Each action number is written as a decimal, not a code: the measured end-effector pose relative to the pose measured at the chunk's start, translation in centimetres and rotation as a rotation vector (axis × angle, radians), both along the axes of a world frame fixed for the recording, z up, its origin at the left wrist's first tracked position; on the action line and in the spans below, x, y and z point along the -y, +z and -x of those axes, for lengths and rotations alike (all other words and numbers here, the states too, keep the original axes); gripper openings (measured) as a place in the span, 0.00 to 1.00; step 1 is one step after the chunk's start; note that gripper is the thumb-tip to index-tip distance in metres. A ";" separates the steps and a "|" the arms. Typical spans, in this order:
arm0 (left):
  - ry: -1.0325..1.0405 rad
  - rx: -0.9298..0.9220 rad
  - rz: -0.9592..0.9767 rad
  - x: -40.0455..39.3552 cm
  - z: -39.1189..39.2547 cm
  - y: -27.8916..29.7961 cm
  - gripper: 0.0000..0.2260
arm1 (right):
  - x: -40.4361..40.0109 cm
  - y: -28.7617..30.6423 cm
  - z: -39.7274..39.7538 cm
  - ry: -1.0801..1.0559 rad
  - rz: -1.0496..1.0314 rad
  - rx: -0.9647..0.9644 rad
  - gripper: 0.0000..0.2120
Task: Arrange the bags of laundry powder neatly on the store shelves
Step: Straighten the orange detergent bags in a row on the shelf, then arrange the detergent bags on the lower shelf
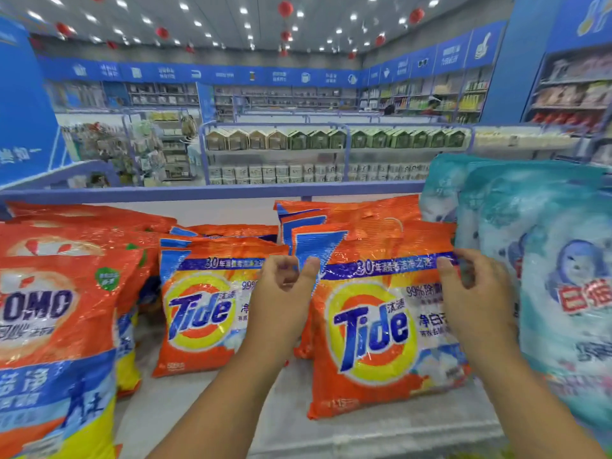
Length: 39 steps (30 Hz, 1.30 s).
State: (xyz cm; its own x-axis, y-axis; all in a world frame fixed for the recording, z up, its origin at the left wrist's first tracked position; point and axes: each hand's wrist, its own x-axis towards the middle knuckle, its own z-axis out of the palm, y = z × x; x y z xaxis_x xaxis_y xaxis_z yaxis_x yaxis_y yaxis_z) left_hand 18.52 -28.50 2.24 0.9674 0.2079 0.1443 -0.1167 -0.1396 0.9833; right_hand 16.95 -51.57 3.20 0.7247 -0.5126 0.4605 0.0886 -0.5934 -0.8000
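Observation:
A large orange Tide bag (377, 329) stands upright on the white shelf (205, 402), right of centre. My left hand (281, 293) pinches its upper left corner and my right hand (477, 293) grips its upper right edge. A smaller Tide bag (198, 309) stands to the left with more Tide bags (344, 220) stacked behind. Orange OMO bags (56, 313) fill the left side. Pale blue bags with a cat picture (546, 260) lean on the right, touching the held bag's edge.
A blue rail (212, 193) runs along the shelf's back edge. Beyond it stand other aisles with boxed goods (331, 140) and wall shelving. The shelf's front lip (381, 438) lies near the bottom. A bare strip of shelf shows between the two front Tide bags.

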 end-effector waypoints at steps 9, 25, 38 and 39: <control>0.031 -0.187 0.215 1.7 -1.4 -0.6 0.11 | 3.4 -1.6 -4.0 0.109 -0.193 -0.026 0.13; 0.124 0.060 -0.242 1.3 3.1 -2.1 0.21 | 1.9 -4.5 -1.7 0.102 -0.178 -0.098 0.17; -0.072 0.077 -1.216 -3.2 17.1 -6.9 0.25 | 0.0 -9.2 13.8 0.313 0.559 -0.563 0.29; -0.075 0.079 -1.224 -3.4 18.1 -7.5 0.26 | 0.1 -9.9 15.3 0.310 0.577 -0.583 0.29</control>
State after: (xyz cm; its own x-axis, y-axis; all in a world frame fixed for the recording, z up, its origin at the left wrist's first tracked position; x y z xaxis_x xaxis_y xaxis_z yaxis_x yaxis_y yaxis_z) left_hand 0.44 -25.15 -5.28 0.9509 -0.1615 0.2641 -0.2173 -0.9558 0.1979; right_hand 1.67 -51.67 -6.65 0.9935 -0.0547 0.0998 -0.0162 -0.9363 -0.3509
